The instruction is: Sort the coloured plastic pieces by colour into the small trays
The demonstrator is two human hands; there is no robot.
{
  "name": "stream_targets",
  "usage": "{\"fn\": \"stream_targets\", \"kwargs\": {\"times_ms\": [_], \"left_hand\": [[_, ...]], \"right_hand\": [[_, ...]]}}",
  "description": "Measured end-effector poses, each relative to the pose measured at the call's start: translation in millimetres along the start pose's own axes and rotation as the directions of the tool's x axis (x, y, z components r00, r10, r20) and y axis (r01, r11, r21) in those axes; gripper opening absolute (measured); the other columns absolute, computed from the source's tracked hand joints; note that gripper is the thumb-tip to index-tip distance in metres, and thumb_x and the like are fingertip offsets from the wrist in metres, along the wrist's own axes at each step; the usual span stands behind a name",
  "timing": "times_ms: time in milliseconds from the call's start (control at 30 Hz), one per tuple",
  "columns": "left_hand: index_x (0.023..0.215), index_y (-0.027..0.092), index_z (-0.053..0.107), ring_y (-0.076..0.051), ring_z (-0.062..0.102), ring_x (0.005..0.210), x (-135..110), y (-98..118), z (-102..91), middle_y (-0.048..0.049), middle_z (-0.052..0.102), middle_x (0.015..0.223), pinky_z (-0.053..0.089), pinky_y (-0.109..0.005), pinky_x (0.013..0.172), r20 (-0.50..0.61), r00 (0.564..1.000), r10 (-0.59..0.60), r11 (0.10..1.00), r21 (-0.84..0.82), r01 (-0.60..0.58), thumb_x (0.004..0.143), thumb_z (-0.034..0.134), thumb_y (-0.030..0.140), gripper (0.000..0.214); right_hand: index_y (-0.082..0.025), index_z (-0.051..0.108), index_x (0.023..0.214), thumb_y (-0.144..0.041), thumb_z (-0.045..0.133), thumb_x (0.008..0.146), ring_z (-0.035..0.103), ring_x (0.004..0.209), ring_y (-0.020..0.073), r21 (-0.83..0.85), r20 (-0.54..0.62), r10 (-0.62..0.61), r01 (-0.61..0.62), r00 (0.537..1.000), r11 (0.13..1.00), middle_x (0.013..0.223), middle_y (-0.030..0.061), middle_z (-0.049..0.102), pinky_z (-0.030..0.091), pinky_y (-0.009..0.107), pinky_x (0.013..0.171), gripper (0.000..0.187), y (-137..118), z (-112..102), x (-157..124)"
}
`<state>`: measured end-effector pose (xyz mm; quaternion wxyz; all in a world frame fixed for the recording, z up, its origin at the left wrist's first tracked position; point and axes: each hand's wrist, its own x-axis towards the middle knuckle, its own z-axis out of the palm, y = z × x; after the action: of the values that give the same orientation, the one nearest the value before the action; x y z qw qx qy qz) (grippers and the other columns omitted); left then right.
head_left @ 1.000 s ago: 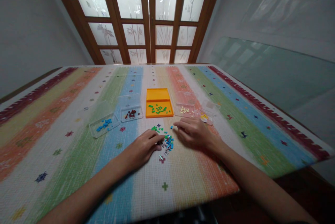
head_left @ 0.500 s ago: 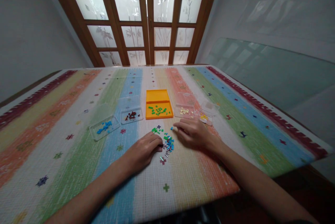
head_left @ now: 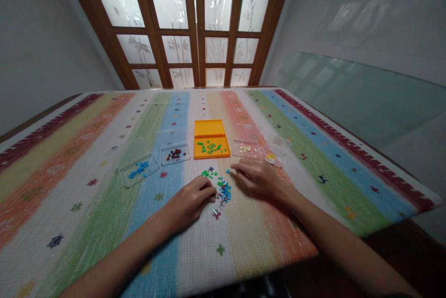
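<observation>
Pile of small pieces (head_left: 226, 191), mixed: blue, green and dark or metallic-looking; loose on the cloth near the front of the desk, between the two hands. Individual shapes too small to tell.

Green pieces (head_left: 206, 174), several: scattered at the far left fringe of the pile.

Blue piece (head_left: 228, 171), single: set apart from the pile, just beside the right index fingertip.

Left hand (head_left: 198, 194): palm down, fingers curled at the pile's left edge; whether a piece is pinched there cannot be told.

Right hand (head_left: 256, 176): lowered to the right of the pile, index finger reaching out, other fingers bent under; grasp cannot be told.

Orange box (head_left: 212, 156), lid laid open to the rear: beyond the pile, holding green bits (head_left: 211, 148).

Clear box, left of the orange one (head_left: 176, 163): dark red pieces (head_left: 175, 154) inside.

Clear box, far left (head_left: 139, 180), set at an angle: bright blue pieces (head_left: 140, 169) inside.

Clear box, right of the orange one (head_left: 245, 155): cream pieces (head_left: 245, 148).

Clear box, far right, partly behind the right hand: yellow pieces (head_left: 270, 158).

Desk, covered by a striped cloth (head_left: 198, 261) with small motifs.

Background: wooden doors (head_left: 200, 75) with patterned panes; pale walls (head_left: 35, 33).
</observation>
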<state>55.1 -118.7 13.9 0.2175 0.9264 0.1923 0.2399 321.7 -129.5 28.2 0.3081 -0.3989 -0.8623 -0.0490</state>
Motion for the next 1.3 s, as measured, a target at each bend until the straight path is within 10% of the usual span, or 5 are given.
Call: {"fn": "stream_targets", "kwargs": {"times_ms": [1300], "left_hand": [[0.099,0.017,0.066,-0.018,0.059,0.081,-6.4,2.6,-0.1,-0.0073,0.061,0.092,0.054,-0.031,0.072,-0.023,1.000,-0.017,0.981,0.191,0.021,0.105,0.044,0.016,0.022]], "right_hand": [[-0.020,0.070,0.087,-0.021,0.051,0.097,0.055,0.062,0.0159,0.011,0.038,0.031,-0.031,0.999,0.999,0.072,0.0040,0.067,0.039,0.033,0.062,0.021,-1.1,-0.3,-2.1]]}}
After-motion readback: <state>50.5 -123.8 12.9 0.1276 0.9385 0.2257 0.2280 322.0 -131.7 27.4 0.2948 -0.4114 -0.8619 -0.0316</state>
